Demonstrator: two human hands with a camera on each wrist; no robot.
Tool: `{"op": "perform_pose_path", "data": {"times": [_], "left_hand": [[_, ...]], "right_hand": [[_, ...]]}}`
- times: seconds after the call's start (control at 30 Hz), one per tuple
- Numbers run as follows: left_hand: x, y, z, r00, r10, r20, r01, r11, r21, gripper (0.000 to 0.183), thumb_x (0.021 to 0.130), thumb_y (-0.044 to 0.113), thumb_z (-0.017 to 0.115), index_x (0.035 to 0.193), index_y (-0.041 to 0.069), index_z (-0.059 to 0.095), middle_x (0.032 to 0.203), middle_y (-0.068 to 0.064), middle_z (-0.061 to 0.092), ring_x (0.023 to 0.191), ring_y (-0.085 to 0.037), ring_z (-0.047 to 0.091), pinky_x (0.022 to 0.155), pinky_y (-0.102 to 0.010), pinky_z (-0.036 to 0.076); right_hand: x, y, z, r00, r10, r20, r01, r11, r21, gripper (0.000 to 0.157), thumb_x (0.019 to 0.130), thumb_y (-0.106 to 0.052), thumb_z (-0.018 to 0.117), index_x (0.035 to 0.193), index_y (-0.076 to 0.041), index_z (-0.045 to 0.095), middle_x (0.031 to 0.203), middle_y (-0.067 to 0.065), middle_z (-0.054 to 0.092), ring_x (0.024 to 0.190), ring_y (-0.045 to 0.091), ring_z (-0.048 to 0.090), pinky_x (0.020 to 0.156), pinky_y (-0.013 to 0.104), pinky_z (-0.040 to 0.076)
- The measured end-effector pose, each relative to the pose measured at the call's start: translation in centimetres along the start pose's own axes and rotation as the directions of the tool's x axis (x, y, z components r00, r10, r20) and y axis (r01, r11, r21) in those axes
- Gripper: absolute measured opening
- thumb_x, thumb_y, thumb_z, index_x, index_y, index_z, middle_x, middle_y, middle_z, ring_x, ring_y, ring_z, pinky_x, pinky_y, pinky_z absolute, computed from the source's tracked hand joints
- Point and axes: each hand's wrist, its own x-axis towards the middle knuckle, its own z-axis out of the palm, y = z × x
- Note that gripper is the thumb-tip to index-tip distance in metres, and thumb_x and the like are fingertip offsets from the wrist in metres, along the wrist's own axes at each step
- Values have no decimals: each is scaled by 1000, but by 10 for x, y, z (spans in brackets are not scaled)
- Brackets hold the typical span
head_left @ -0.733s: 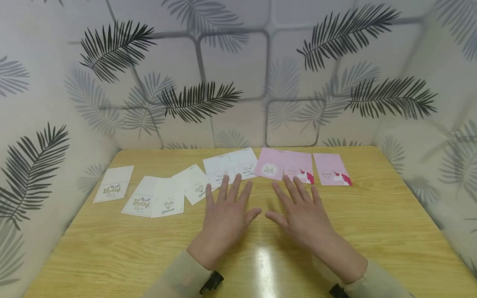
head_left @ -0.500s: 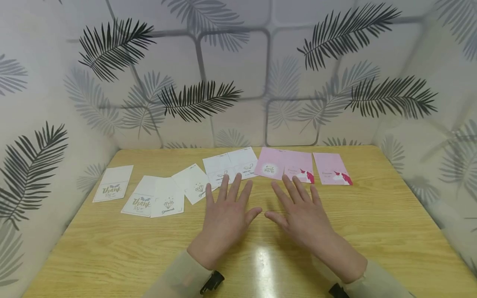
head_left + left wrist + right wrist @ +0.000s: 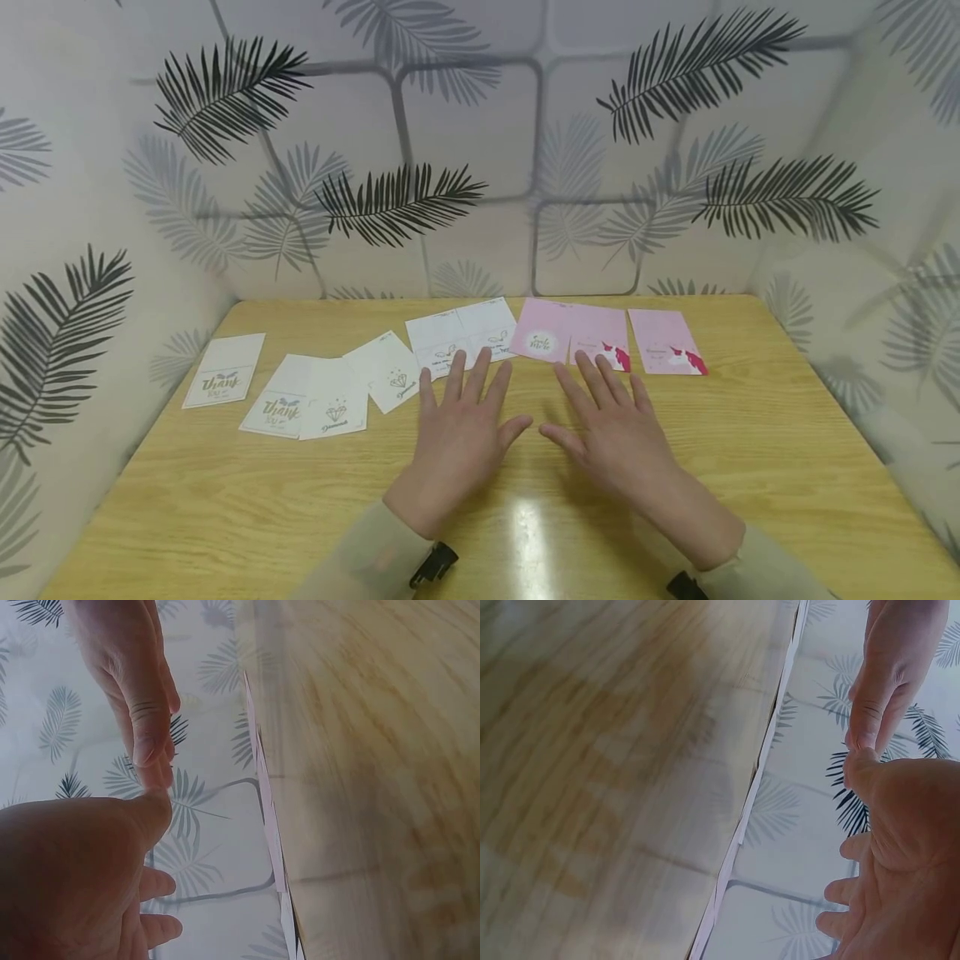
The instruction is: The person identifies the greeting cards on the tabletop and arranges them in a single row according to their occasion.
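Both hands are held palm down above the table with fingers spread, holding nothing. My left hand (image 3: 457,437) points at two white cards with line drawings, a left one (image 3: 429,329) and a right one (image 3: 480,315); its fingertips overlap their lower edges in the head view. Close by on the right, my right hand (image 3: 618,437) reaches toward a pink card with a white badge (image 3: 543,317) and a pink unicorn card (image 3: 600,321). In the left wrist view the left hand (image 3: 75,862) stays apart from the tabletop, and so does the right hand (image 3: 915,855) in the right wrist view.
To the left lie two "Thank you" cards, one outer (image 3: 228,354) and one inner (image 3: 288,379), beside two white diamond cards, one lower (image 3: 330,387) and one upper (image 3: 375,354). Another pink unicorn card (image 3: 656,329) lies at the right. Leaf-patterned walls (image 3: 480,125) enclose the wooden table (image 3: 787,467).
Both hands have drifted very slightly to the right in the head view, still spread. The cards keep their arrangement; the view itself has shifted a little.
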Motion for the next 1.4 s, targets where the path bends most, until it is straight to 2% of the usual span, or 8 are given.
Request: {"op": "perform_pose_path", "data": {"times": [0.23, 0.43, 0.57, 0.83, 1.03, 1.4], "left_hand": [[6, 7, 0, 1000, -3, -2, 3, 1000, -7, 78, 112, 68, 44, 174, 23, 36, 182, -8, 25, 167, -40, 19, 125, -78, 13], [11, 13, 0, 1000, -22, -5, 22, 1000, -12, 77, 111, 68, 46, 174, 23, 38, 181, -7, 28, 167, -40, 20, 125, -78, 15], [16, 17, 1, 1000, -26, -8, 26, 999, -25, 77, 111, 68, 48, 173, 22, 39, 180, -8, 29, 167, -40, 21, 125, -78, 17], [26, 31, 2, 999, -37, 6, 37, 998, -47, 79, 111, 70, 44, 174, 22, 38, 180, -5, 30, 168, -37, 20, 126, -75, 19], [34, 43, 5, 1000, -29, 5, 29, 999, -39, 79, 111, 70, 43, 174, 22, 37, 180, -5, 30, 167, -36, 22, 126, -73, 20], [46, 58, 7, 1000, -14, -7, 13, 997, -70, 78, 112, 69, 45, 173, 20, 40, 179, -6, 33, 167, -36, 24, 127, -73, 20]], "right_hand": [[0, 8, -3, 1000, 14, -18, -14, 1000, 1, 81, 109, -55, 63, 172, -11, 39, 178, 21, 29, 164, 46, 25, 126, 75, 17], [-1, 13, -6, 1000, 22, -17, -22, 1000, -11, 81, 110, -56, 60, 173, -11, 37, 179, 21, 28, 165, 46, 23, 126, 74, 20], [-3, 20, -8, 999, 41, -11, -41, 999, -13, 81, 110, -55, 61, 173, -10, 37, 179, 22, 27, 165, 46, 23, 125, 75, 21], [-7, 39, -7, 998, 61, -19, -62, 998, -23, 82, 109, -55, 62, 172, -9, 37, 178, 23, 29, 163, 48, 26, 125, 75, 22], [-10, 52, -10, 996, 79, -26, -80, 996, -25, 84, 109, -55, 63, 174, -9, 34, 176, 26, 30, 162, 51, 26, 125, 75, 20], [-17, 71, -15, 992, 116, -40, -117, 993, -8, 81, 110, -51, 64, 171, -4, 38, 174, 30, 32, 160, 54, 29, 125, 75, 21]]}}
